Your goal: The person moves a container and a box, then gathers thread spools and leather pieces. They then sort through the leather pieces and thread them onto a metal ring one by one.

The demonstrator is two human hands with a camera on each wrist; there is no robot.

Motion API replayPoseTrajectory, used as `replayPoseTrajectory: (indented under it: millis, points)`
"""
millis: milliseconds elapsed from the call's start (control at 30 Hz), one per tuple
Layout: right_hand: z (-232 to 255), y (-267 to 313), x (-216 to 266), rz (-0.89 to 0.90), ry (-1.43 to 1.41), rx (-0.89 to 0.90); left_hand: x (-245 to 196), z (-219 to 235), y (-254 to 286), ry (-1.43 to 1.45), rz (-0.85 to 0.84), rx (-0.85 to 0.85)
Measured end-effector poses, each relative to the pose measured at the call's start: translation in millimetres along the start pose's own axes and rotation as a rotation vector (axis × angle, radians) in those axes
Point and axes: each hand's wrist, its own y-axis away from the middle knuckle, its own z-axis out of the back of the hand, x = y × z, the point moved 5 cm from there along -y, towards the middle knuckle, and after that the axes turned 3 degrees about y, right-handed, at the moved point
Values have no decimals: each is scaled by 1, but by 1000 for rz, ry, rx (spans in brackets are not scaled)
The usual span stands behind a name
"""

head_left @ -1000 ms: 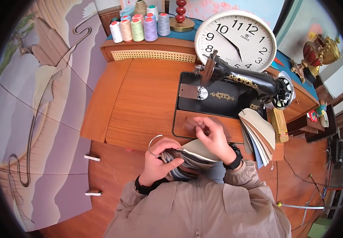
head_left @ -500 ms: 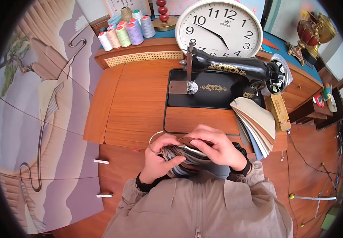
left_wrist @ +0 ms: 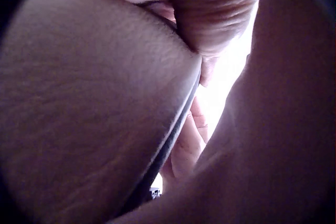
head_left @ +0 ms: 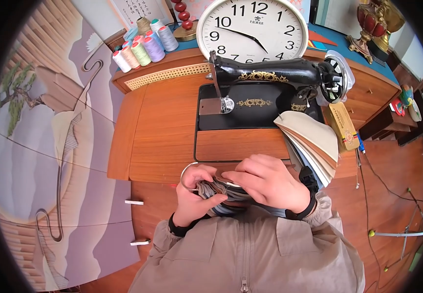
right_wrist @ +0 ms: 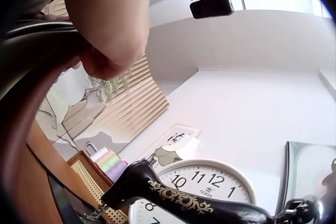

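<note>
In the head view, my left hand [head_left: 192, 195] grips a thick bundle of leather-like swatches [head_left: 233, 194] over the lap, thumb on the near side. A thin pale ring [head_left: 182, 177] loops out beside the hand. My right hand [head_left: 272, 183] lies over the bundle's far right side, its fingers bent down and its thumb hidden, holding a brown swatch [right_wrist: 31, 103] that curves large across the right wrist view. In the left wrist view, a pale textured swatch [left_wrist: 94, 77] fills the left side, with fingers at its upper edge.
A black sewing machine [head_left: 265, 73] stands on the wooden table [head_left: 162, 117] ahead. A second swatch fan [head_left: 314, 139] overhangs the table's right front edge beside a yellow box [head_left: 342, 128]. Behind are thread spools [head_left: 140, 52] and a clock [head_left: 253, 36]; a painted screen [head_left: 84, 185] stands left.
My right hand has come down from above the table's front edge onto the bundle, and its fingers now cover more of it. My left hand keeps its grip. The head view has shifted.
</note>
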Motion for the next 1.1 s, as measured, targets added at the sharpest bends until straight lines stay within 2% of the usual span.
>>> replayPoseTrajectory:
  millis: [233,300,367,400,500,567,600,667,700,933,1033,1100]
  points:
    - [5,10,15,107,311,-15,-12,-5,-8,27,-7,3]
    - [6,9,20,137,383,-7,-21,-6,-12,-169,-38,39]
    - [6,7,27,180,522,-27,-20,-6,-13,-174,-87,78]
    - [5,6,27,183,521,-23,-21,-6,-13,-182,-135,120]
    - [-1,7,26,193,457,-32,-21,-1,-9,-150,-187,96]
    - [-6,7,20,118,166,-54,-22,0,-7,-126,-190,70]
    - [-9,8,22,125,166,-47,-23,1,-7,-106,-190,51]
    - [-14,9,17,-73,-170,-59,-22,6,-6,-110,-183,29]
    - [-18,9,17,-98,-260,-52,-21,8,-6,-116,-175,18]
    - [-44,-4,21,-172,-104,37,-9,14,-16,-15,-137,-85]
    - [-50,-8,16,-312,-62,94,-2,9,-16,68,-99,-87]
    - [-54,-10,19,-353,-33,46,2,10,-21,105,-140,-61]
